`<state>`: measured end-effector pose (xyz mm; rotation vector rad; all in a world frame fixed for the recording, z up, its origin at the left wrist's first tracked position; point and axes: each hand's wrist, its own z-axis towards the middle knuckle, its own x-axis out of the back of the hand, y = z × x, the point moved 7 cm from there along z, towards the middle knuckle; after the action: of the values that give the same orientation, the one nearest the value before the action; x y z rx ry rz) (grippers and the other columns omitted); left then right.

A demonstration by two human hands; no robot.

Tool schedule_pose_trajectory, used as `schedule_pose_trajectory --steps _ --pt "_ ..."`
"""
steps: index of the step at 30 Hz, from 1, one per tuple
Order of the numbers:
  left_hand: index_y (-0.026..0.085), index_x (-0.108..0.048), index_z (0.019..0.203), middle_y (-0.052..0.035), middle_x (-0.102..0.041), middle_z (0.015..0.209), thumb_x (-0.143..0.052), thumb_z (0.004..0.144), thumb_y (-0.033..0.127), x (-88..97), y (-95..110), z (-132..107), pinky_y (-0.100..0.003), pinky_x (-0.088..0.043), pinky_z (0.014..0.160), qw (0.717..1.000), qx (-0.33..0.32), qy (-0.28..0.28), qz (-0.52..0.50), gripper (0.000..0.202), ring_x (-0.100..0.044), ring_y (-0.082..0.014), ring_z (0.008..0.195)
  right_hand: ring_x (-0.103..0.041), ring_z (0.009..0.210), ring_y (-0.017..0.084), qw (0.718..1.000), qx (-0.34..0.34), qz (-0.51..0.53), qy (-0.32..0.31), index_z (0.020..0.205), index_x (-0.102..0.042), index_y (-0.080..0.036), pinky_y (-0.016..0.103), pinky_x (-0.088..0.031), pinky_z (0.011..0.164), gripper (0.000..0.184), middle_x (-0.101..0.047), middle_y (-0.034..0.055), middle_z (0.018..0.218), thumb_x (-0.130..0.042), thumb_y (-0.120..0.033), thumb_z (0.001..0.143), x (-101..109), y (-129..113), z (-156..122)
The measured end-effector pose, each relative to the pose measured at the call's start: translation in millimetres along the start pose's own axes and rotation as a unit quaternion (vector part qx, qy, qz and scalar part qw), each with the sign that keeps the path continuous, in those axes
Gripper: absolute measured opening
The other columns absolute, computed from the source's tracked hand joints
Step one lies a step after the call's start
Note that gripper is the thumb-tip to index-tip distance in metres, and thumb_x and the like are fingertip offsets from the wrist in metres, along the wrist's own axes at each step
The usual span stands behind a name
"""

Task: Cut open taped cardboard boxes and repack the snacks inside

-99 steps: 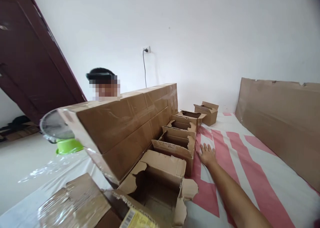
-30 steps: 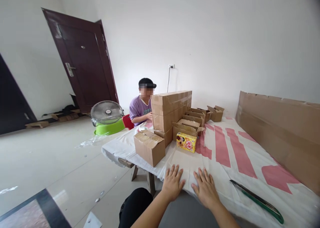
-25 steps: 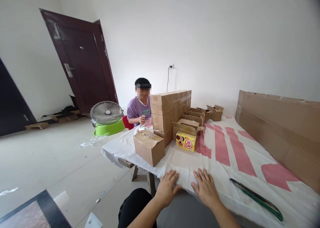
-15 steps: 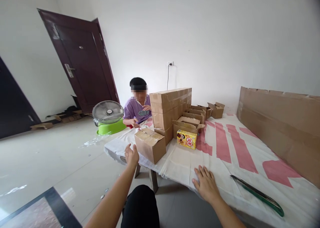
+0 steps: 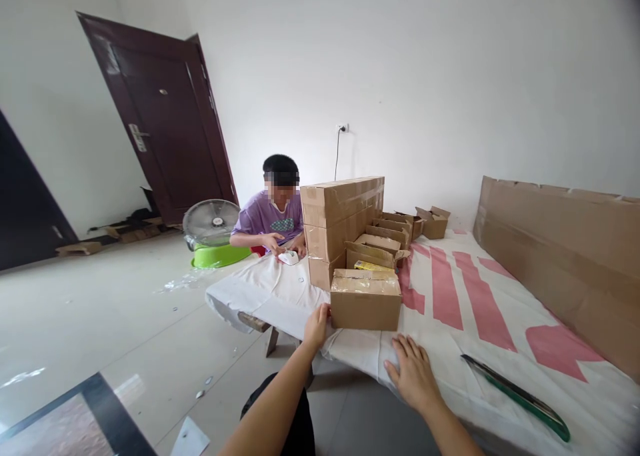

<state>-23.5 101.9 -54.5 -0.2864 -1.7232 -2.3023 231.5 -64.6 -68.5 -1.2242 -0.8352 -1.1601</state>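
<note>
My left hand (image 5: 317,324) grips the left end of a small taped cardboard box (image 5: 366,301), which lies on the white and pink striped cloth (image 5: 465,309) near the table's front edge. On the cloth just in front of the box, my right hand (image 5: 413,373) lies flat with its fingers spread and nothing in it. Behind the box a yellow printed box (image 5: 370,266) shows only its top edge.
Stacked long cartons (image 5: 343,213) and several open small boxes (image 5: 387,233) stand further back. A green-handled blade (image 5: 520,399) lies at the right front. A large cardboard sheet (image 5: 560,243) leans along the right. A person in a purple shirt (image 5: 273,217) sits at the far-left corner. A fan (image 5: 211,223) stands on the floor.
My left hand left the cloth, reached the taped box at the left and brought it right, in front of the yellow box. My right hand stayed flat on the cloth.
</note>
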Motion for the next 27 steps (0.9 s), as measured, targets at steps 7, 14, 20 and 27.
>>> schedule_pose_trajectory --steps 7,14,20,27 --pt "0.022 -0.064 0.094 -0.0060 -0.070 0.093 -0.029 0.092 0.057 -8.4 7.0 -11.0 -0.040 -0.046 0.087 0.993 -0.049 -0.060 0.088 0.050 -0.063 -0.0257 0.094 -0.039 0.136 0.030 0.974 -0.075 0.192 0.097 0.141 -0.036 -0.004 0.043 -0.032 0.112 0.072 -0.041 0.0217 0.147 -0.050 -0.040 0.080 -9.0 40.2 16.0" --pt "0.020 -0.067 0.104 -0.0089 -0.073 0.096 -0.020 0.090 0.061 -9.4 4.5 -6.2 -0.042 -0.049 0.085 0.992 -0.042 -0.069 0.101 0.064 -0.067 -0.0268 0.090 -0.042 0.134 0.031 0.935 -0.094 0.305 0.156 0.140 -0.035 -0.012 0.047 -0.036 0.108 0.078 -0.046 0.0195 0.143 -0.060 -0.042 0.073 -12.3 32.8 40.1" --pt "0.017 -0.067 0.071 -0.0111 -0.073 0.073 -0.006 0.085 0.070 -7.4 4.1 -5.7 -0.036 -0.053 0.071 0.996 -0.017 -0.067 0.061 0.082 -0.068 -0.0242 0.072 -0.063 0.100 0.026 0.899 -0.080 0.364 0.232 0.115 -0.053 -0.016 0.042 -0.050 0.090 0.047 -0.066 0.0137 0.108 -0.057 -0.040 0.074 -6.8 23.2 12.6" --pt "0.019 -0.062 0.067 -0.0069 -0.068 0.059 -0.010 0.085 0.071 -11.3 -1.8 -4.5 -0.033 -0.049 0.060 0.995 0.009 -0.061 0.077 0.076 -0.066 -0.0227 0.060 -0.064 0.096 0.024 0.924 -0.043 0.316 0.212 0.098 -0.060 -0.020 0.039 -0.050 0.089 0.030 -0.069 0.0096 0.099 -0.050 -0.039 0.077 35.9 68.2 -13.5"
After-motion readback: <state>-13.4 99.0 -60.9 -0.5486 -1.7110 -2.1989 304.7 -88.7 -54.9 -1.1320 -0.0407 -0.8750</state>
